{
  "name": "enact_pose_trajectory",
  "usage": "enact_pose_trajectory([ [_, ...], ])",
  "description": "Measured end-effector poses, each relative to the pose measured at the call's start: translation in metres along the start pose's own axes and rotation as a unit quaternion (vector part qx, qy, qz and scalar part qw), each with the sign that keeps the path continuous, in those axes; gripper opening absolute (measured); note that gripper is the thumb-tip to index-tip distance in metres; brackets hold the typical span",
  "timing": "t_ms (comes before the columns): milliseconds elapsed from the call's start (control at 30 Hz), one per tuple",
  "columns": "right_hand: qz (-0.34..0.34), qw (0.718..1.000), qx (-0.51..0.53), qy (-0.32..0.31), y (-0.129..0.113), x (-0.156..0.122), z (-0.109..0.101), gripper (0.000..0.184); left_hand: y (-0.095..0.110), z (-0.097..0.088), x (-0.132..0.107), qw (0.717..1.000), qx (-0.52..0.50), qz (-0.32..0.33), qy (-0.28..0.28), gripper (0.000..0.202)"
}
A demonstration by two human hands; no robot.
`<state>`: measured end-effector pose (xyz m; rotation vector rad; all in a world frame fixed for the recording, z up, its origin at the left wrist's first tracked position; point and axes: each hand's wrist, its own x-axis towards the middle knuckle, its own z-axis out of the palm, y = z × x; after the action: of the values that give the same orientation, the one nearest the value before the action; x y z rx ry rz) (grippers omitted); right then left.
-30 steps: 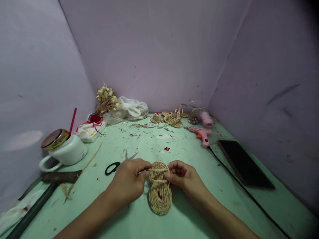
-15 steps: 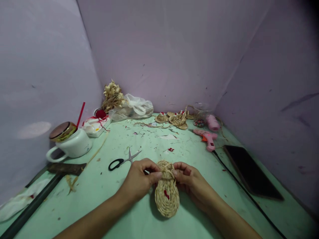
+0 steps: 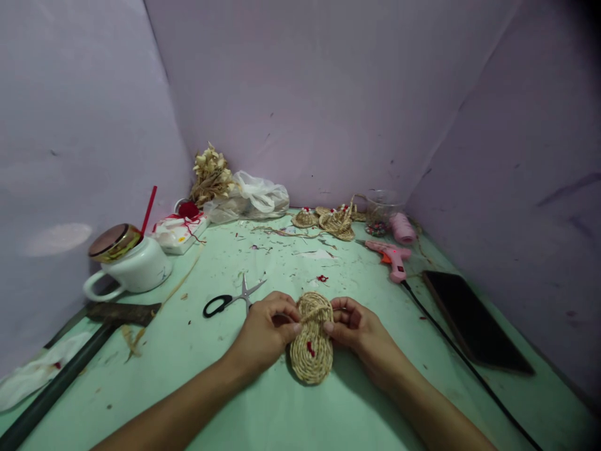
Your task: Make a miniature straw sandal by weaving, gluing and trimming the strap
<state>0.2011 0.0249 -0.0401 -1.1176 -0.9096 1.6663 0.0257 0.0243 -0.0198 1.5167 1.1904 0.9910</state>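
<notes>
Grip of the left hand [image 3: 263,332], head view: thumb and forefinger drawn nearly together at the left edge of the woven straw piece [image 3: 312,366]. Right hand [image 3: 359,329] likewise pinches its opposite edge; fingertips beneath are concealed. Said piece, figure-eight in outline, lies lengthwise between both hands, over the near middle of the worktop [image 3: 253,407]; whether its underside touches the surface cannot be determined. A narrow strap crosses its upper part; a red mark [image 3: 310,349] shows below.

Scissors [image 3: 235,299] lie just beyond the left hand, which covers part of them. A dark-handled tool [image 3: 124,313] and the cord [image 3: 451,344] of the pink glue gun [image 3: 390,254] run out of frame. Contents of the plastic bag [image 3: 260,195] are indistinct. Markings on the white box [image 3: 176,241] and mug [image 3: 145,269] are too small to read.
</notes>
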Motion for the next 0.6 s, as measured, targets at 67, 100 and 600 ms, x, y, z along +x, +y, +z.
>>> enact_pose_trajectory([
  [67, 0.004, 1.000, 0.014, -0.001, -0.002, -0.002, 0.001, 0.045, -0.004, 0.000, 0.002, 1.000, -0.006, 0.006, 0.000, 0.002],
  [100, 0.006, 1.000, 0.019, -0.004, -0.003, -0.002, 0.002, 0.045, -0.005, -0.001, 0.003, 1.000, -0.004, 0.008, 0.005, 0.003],
  [600, 0.001, 0.999, 0.031, -0.011, -0.004, 0.000, -0.003, 0.045, 0.010, -0.015, 0.008, 0.982, 0.002, -0.172, -0.073, 0.007],
])
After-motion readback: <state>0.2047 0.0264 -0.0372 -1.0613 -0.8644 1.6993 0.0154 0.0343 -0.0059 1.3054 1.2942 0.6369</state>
